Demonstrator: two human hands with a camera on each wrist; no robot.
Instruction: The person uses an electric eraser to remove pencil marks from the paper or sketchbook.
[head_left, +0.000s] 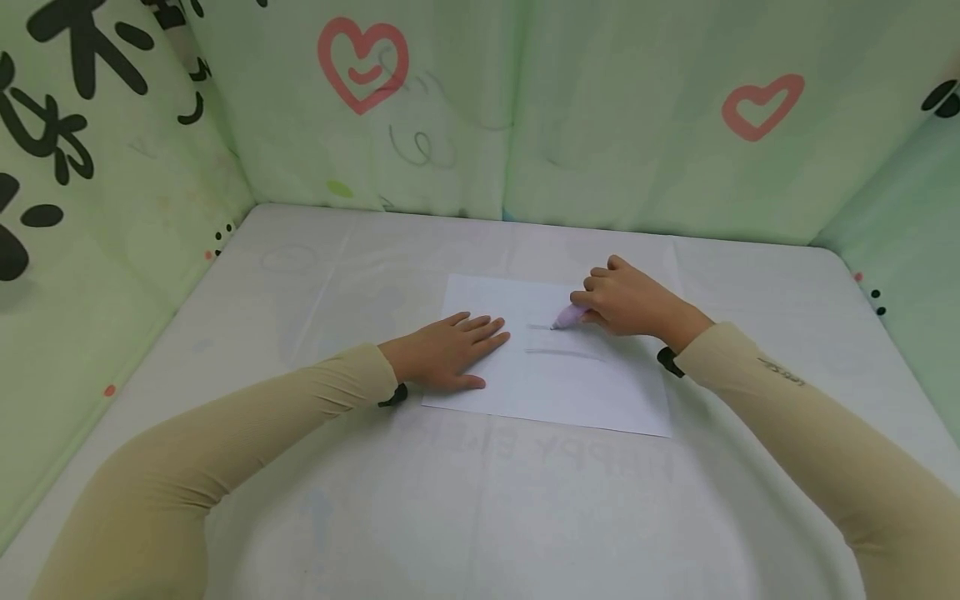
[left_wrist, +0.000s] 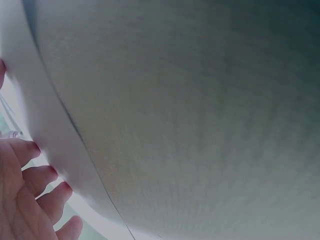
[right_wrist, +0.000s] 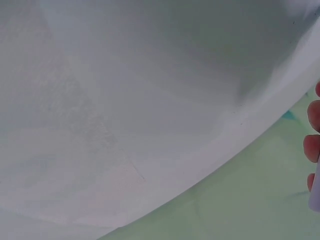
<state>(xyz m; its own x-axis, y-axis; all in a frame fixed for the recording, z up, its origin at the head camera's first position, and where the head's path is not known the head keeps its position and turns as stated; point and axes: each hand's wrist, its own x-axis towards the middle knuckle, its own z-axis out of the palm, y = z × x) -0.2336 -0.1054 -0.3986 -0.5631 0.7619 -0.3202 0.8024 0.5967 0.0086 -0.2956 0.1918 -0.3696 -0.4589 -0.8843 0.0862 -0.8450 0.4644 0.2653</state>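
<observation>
A white sheet of paper (head_left: 555, 400) lies on the table with two faint greyish strokes (head_left: 564, 353) across its middle. My left hand (head_left: 453, 350) rests flat on the paper's left part, fingers spread. In the left wrist view, several fingertips of the left hand (left_wrist: 35, 195) touch the sheet near its edge. My right hand (head_left: 626, 300) grips a lavender pen-shaped thing (head_left: 570, 316) with a tapered tip. That tip is at the paper, by the upper stroke. The right wrist view shows only some fingertips and the thing's lavender end (right_wrist: 314, 197); its exact kind is unclear.
A white cloth (head_left: 360, 500) with faint printing covers the table. Pale green curtains (head_left: 615, 150) with hearts and black lettering enclose the back and both sides. Dark wrist straps (head_left: 670, 362) show under the beige sleeves.
</observation>
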